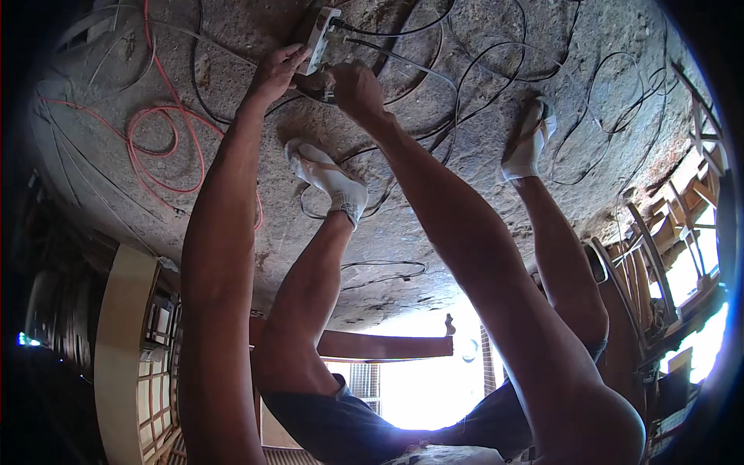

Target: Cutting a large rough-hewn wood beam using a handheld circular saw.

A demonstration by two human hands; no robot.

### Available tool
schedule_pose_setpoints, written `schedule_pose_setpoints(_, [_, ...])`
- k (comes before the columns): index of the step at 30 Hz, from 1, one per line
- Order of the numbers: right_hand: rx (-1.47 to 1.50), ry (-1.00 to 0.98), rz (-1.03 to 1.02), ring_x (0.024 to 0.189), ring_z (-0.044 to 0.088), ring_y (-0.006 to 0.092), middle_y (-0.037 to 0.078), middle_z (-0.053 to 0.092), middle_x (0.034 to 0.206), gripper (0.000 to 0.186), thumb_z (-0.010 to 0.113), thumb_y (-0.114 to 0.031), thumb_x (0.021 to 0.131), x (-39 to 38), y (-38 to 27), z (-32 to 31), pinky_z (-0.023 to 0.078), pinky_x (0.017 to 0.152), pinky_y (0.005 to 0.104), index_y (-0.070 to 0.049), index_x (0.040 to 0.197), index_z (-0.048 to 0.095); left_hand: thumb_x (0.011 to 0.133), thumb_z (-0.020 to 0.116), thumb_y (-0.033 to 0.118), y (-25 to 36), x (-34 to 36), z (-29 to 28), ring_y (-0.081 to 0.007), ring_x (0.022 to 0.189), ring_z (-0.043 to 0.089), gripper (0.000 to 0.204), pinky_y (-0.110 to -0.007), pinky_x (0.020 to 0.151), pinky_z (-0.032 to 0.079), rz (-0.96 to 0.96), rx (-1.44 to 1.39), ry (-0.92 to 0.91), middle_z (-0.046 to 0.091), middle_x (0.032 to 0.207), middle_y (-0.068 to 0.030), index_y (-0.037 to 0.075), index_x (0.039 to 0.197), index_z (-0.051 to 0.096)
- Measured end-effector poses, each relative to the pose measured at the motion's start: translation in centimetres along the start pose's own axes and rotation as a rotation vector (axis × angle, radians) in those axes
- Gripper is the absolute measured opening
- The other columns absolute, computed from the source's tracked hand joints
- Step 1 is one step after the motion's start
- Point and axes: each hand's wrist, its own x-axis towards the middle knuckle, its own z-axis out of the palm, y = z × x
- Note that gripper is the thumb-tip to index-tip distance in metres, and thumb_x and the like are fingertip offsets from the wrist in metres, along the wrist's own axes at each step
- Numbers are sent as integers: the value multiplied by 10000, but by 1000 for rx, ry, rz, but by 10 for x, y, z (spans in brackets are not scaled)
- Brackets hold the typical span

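A white power strip [320, 39] lies at the top of the head view with a black plug and cord in its far end. My left hand [273, 75] is at its left side, fingertips pinching its edge near the close end. Beside it, my right hand [354, 87] is closed, fingers curled by the strip's near end. Whatever sits between those fingers is hidden; a small dark piece shows between the two hands. A black cable [391, 34] and a grey cable [403, 56] run rightward from the strip.
Red cable [165, 149] loops over the rough grey floor at left, and black cables [465, 85] tangle at right. My two feet in white socks and sandals [333, 177] stand on the floor. Wooden furniture [701, 194] stands at the right edge, a pale panel [120, 341] at left.
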Motion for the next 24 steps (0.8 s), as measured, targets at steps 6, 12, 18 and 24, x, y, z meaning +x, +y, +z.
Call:
schedule_pose_setpoints(6, [129, 32, -34, 961, 718, 441, 247, 732, 1033, 293, 589, -287, 963, 0, 4, 10, 560, 846, 551, -67, 966, 782, 1032, 608, 567, 3, -5, 4, -93, 888, 679, 563, -273, 788, 554, 90, -58, 7, 721, 1002, 9, 78, 1298, 690])
schedule_pose_setpoints(12, [189, 28, 83, 929, 717, 459, 242, 734, 912, 305, 586, -303, 966, 5, -22, 14, 562, 844, 548, -67, 921, 774, 1046, 624, 503, -4, -1, 6, -123, 905, 691, 540, -275, 827, 542, 144, -110, 15, 733, 1020, -19, 17, 1268, 706])
schedule_pose_setpoints(18, [40, -239, 62, 974, 695, 511, 338, 705, 1019, 439, 575, -384, 997, 2, -12, -15, 538, 875, 594, 25, 1043, 728, 1046, 587, 516, 4, -11, 34, -206, 846, 705, 519, -357, 793, 535, 250, 267, 284, 766, 928, -110, 48, 1219, 733])
schedule_pose_setpoints(24, [-75, -30, -163, 1148, 582, 452, 285, 575, 1209, 350, 651, -211, 909, -50, -7, -87, 504, 967, 556, 44, 1147, 624, 1023, 603, 512, 17, -36, 21, -333, 966, 749, 547, -427, 831, 551, 122, 372, 403, 763, 1065, -214, 48, 1297, 698])
